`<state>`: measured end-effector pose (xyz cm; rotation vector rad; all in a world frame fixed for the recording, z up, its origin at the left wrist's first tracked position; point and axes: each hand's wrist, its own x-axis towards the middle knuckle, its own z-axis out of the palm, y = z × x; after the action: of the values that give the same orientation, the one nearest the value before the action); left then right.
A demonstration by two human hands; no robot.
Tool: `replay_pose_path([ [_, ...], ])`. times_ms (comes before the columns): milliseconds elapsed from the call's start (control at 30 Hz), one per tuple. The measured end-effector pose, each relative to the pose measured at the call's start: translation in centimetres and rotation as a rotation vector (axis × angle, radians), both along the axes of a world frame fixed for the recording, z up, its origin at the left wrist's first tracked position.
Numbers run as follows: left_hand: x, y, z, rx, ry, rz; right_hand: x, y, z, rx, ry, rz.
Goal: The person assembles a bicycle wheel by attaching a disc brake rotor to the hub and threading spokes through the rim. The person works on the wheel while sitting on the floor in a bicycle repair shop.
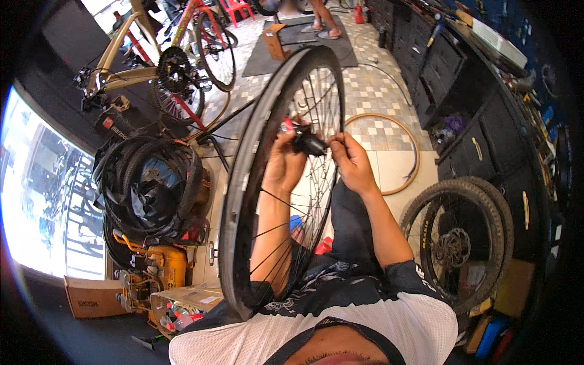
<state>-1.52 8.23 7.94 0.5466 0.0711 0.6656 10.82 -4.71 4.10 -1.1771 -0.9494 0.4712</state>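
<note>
A bare black bicycle rim point(243, 176) with thin spokes stands upright between my knees, its black hub point(309, 145) at the centre. My left hand point(283, 159) reaches through the spokes and grips the hub from the left side, next to a small red part point(288, 125). My right hand point(351, 163) pinches the hub's right end with its fingertips. Both forearms rise from the lower edge.
A pile of black tyres point(149, 185) lies left, above an orange compressor point(159, 264) and cardboard boxes point(91, 298). A wheel with a knobby tyre point(456, 243) leans right against dark cabinets point(468, 109). A tan tyre hoop point(409, 152) lies on the tiled floor. Bicycles point(170, 61) stand behind; a person's feet point(322, 27) show far off.
</note>
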Motion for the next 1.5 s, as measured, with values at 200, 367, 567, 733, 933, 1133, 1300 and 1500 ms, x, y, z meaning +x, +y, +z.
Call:
replay_pose_path([
  [200,0.6,-1.1,0.0,0.064,0.054,-0.103,0.0,-1.9,0.3,0.109,0.024,0.005],
  [367,0.6,-1.9,1.2,-0.096,0.059,-0.108,0.5,-5.7,2.7,-0.075,-0.15,0.066],
  [567,0.6,0.2,-0.7,-0.071,-0.017,-0.176,-1.3,-8.6,5.8,-0.188,-0.114,0.113],
  [733,1.1,0.4,-1.5,0.04,0.226,0.021,-0.9,-9.1,6.4,-0.27,-0.04,0.252],
  [933,1.0,0.4,-2.1,0.135,0.301,0.122,-1.6,-7.8,5.1,-0.28,-0.038,0.26],
  [1133,1.1,0.0,-1.9,0.126,0.35,0.225,-2.3,-6.8,4.8,-0.311,-0.1,0.203],
  [1300,1.0,0.5,-2.5,0.112,0.386,0.256,-2.5,-6.6,4.6,-0.307,-0.149,0.18],
  [1500,1.0,1.1,-3.2,0.069,0.406,0.33,-2.6,-5.9,4.0,-0.339,-0.145,0.169],
])
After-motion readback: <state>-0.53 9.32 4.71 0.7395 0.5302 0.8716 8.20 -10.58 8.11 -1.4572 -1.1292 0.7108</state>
